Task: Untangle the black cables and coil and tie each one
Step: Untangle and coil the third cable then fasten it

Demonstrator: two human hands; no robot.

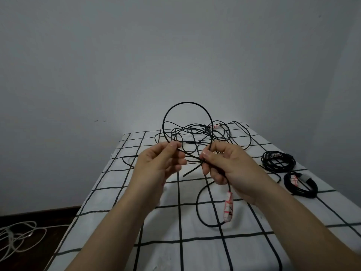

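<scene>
A black cable stands up in one round loop between my hands above the bed. My left hand pinches the left foot of the loop. My right hand grips the loop where it crosses itself, and the cable's end, wrapped in red-and-white tape, hangs below this hand. Its slack lies curved on the sheet. Behind the loop, a tangle of black cables lies at the far end of the bed. Two coiled black cables rest at the right: one bare coil and one with a taped end.
The bed has a white sheet with a black grid. A grey wall stands close behind it. On the dark floor at lower left lies a heap of white cables. The bed's left edge drops off near my left forearm.
</scene>
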